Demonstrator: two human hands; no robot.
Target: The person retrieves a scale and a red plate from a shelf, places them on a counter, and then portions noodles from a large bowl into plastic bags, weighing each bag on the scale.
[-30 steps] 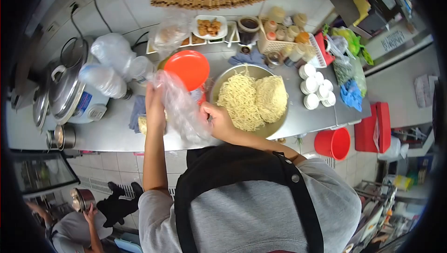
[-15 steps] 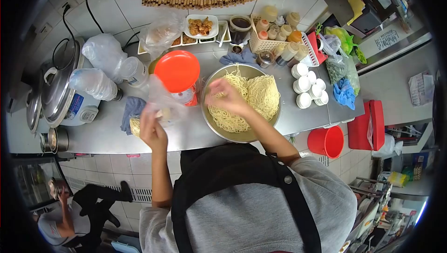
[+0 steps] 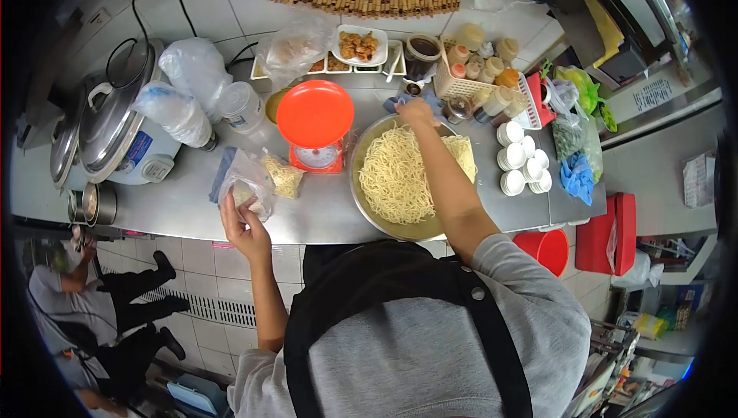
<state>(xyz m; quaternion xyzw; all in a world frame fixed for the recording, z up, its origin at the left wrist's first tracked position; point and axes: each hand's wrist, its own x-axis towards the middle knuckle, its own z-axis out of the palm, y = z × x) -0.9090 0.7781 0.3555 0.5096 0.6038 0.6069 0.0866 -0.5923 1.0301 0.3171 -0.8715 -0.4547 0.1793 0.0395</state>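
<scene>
The left hand (image 3: 250,238) loosely pinches a crumpled clear plastic bag (image 3: 255,175) above the silver metal tabletop (image 3: 323,214), perhaps steadying it, while the right hand (image 3: 417,113), grip hidden from me, is at the far rim of the round metal bowl (image 3: 395,228).

Along the counter (image 3: 317,209) front, my left hand (image 3: 247,235) could slide to the bowl (image 3: 413,231). Farther back, the red scale (image 3: 315,127) blocks me.
</scene>
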